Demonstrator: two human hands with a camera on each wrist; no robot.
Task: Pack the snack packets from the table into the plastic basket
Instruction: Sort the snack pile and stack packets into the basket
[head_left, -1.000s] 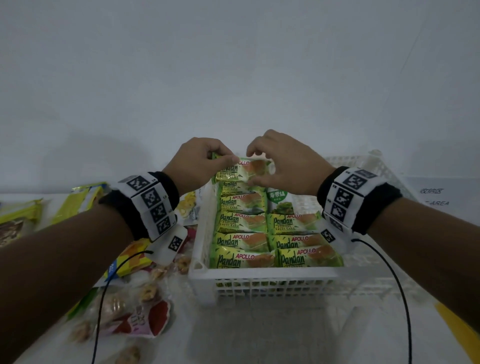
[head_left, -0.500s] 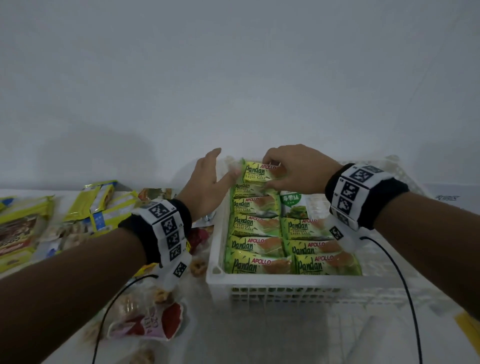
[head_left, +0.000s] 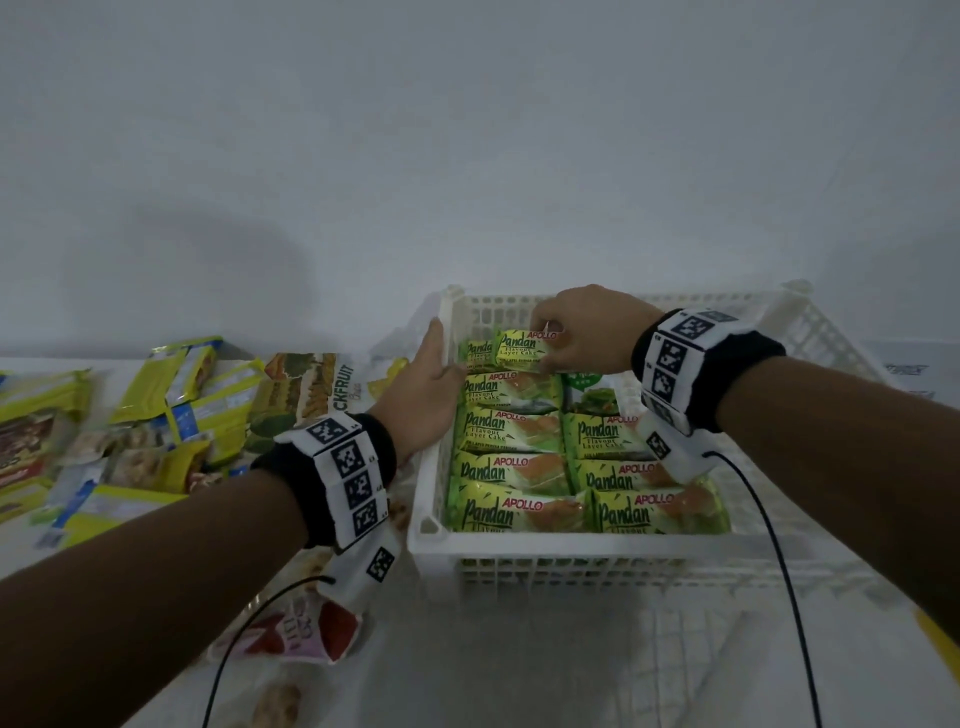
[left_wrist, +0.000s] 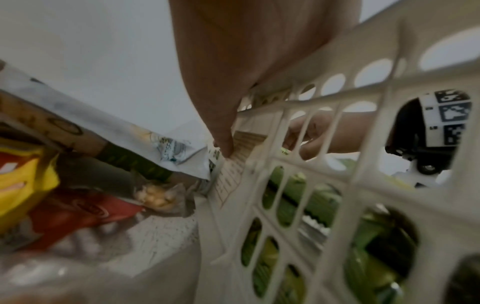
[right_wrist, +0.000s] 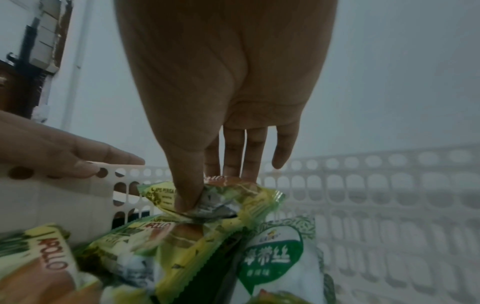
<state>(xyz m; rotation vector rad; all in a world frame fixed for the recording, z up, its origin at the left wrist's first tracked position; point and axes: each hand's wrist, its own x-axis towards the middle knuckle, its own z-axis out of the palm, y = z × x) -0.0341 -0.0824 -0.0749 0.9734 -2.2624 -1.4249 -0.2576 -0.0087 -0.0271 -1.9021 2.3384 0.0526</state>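
The right hand (head_left: 587, 332) pinches a green Pandan cake packet (head_left: 524, 347) between thumb and fingers at the far left end of the white plastic basket (head_left: 519, 551), on top of the rows of like packets (head_left: 511, 475) already lying flat inside. From above the grip looks like a closed fist over the wrapper; the right wrist view shows more, the thumb (right_wrist: 187, 195) pressed into the crinkled wrapper's near side, three fingers behind it and the little finger standing free. That view also shows a white and green packet with Chinese characters (right_wrist: 275, 263) just beside the held one, only partly seen from the head camera. The left hand (head_left: 423, 395) lies flat, fingers straight, along the basket's left rim, holding nothing. Its own wrist view looks through the basket's lattice wall (left_wrist: 337, 185) from outside, with green wrappers showing through the holes and the other hand beyond; a fingertip touches the wall near a paper label. That view is blurred, so I cannot tell how hard the hand presses. On the table (head_left: 519, 675) left of the basket lie many more packets: yellow and green ones (head_left: 176, 395), a jackfruit bag (head_left: 311, 395), and a red and pink one (head_left: 306, 634) nearest the camera.
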